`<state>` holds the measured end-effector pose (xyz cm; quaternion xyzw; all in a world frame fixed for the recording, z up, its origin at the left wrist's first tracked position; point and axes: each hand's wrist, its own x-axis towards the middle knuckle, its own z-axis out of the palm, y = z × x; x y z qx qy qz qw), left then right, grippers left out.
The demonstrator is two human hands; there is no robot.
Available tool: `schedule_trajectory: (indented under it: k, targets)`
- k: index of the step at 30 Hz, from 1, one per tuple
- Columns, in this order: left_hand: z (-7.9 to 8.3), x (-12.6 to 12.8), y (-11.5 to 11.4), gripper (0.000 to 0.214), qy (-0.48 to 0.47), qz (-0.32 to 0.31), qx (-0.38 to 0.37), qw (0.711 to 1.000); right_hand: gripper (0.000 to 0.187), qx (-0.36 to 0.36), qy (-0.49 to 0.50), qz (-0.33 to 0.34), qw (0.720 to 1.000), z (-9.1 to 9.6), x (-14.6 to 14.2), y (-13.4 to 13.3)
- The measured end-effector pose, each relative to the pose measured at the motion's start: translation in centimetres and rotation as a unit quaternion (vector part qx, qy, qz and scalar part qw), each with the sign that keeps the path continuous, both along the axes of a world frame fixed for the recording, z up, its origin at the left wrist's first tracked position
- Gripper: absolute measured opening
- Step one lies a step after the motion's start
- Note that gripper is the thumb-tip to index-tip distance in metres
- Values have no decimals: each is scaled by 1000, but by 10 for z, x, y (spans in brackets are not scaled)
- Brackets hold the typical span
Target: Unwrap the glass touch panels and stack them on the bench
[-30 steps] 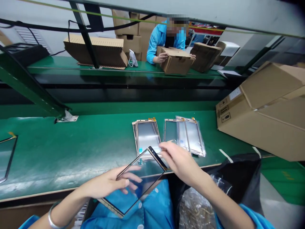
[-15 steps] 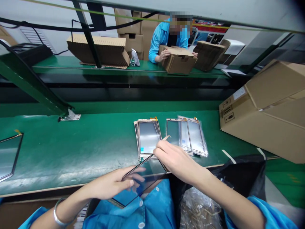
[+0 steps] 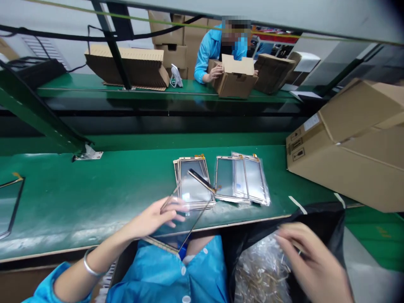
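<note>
My left hand [image 3: 158, 216] grips a thin glass panel [image 3: 186, 206] by its left edge and holds it tilted above the table's front edge. The panel's far end hangs over a stack of bare glass panels [image 3: 192, 181] on the green table [image 3: 94, 198]. My right hand [image 3: 311, 261] is low at the right, blurred by motion, over a black bag [image 3: 318, 219] filled with crumpled clear film [image 3: 261, 269]. Its fingers look loosely curled and I cannot make out anything in them. Right of the stack lie panels in clear sleeves [image 3: 243, 179].
A large cardboard box [image 3: 347, 143] lies on the table at the right. Another glass panel [image 3: 9, 202] shows at the far left edge. Across the line a person in a blue coat handles a small carton [image 3: 235, 78], beside stacked flat cardboard [image 3: 126, 67].
My right hand has left the panel's top corner and swung down right to the black bag. The left hand has lifted the panel forward over the stack. The person opposite raised a carton flap.
</note>
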<state>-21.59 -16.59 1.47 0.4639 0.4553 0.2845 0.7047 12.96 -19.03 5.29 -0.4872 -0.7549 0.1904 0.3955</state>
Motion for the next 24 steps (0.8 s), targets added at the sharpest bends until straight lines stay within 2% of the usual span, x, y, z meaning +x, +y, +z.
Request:
schedule_trajectory:
  k: [2,5,9,14,18,21,24]
  targets:
    - [7,10,-9,35,31,-68,6,997,5,26,-37,55,997,-5,-29,20]
    - [16,17,-22,35,92,-135,59,985,9,58,-85,143,984,0,-65,47]
    - [23,13,-31,37,152,-153,158,964,14,74,-147,221,961,12,-85,60]
    - [30,9,-33,42,175,-156,205,950,20,78,-210,255,941,18,-87,60]
    - [32,11,-32,42,172,-158,203,951,20,91,-235,252,934,17,-87,61]
    - [29,13,-31,37,134,-147,186,962,20,116,-242,244,932,13,-88,62]
    - [19,14,-28,31,36,-130,77,988,15,158,-219,238,933,8,-80,54]
